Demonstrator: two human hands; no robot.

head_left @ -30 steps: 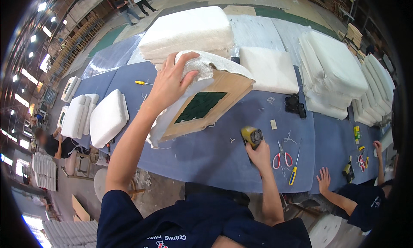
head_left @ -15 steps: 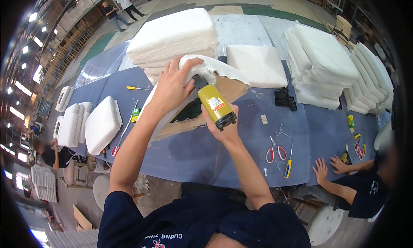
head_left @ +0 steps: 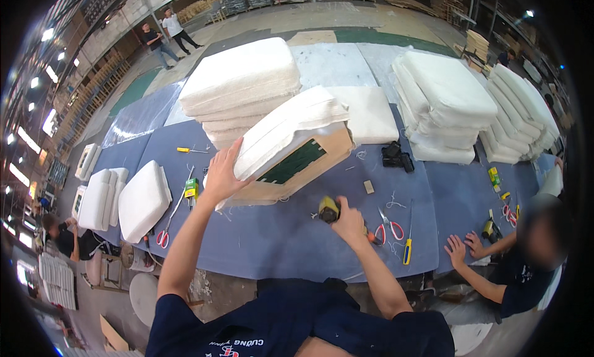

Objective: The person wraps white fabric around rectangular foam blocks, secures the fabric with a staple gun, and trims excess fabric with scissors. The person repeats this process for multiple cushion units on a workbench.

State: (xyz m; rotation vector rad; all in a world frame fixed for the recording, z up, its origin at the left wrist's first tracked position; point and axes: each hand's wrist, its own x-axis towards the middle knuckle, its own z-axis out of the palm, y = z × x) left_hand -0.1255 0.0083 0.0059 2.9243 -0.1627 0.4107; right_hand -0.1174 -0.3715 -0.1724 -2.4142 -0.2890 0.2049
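Note:
A white-covered seat cushion stands tilted on the blue table, its wooden underside with a dark green centre facing me. The cover's edge hangs loose at the top right corner. My left hand grips the cushion's left edge, fingers over the white fabric. Low over the table, to the right of the cushion, my right hand is wrapped round a yellow-green staple gun. Just right of that hand lie red-handled scissors and a yellow-handled screwdriver.
Stacked white cushions stand behind, with another stack to the right. A black object and a small beige block lie on the table. Further scissors and a green box lie left. A co-worker's hands rest at right.
My right hand has brought the staple gun down and right, away from the cushion. My left hand has moved from the cover's top edge down to the cushion's left side.

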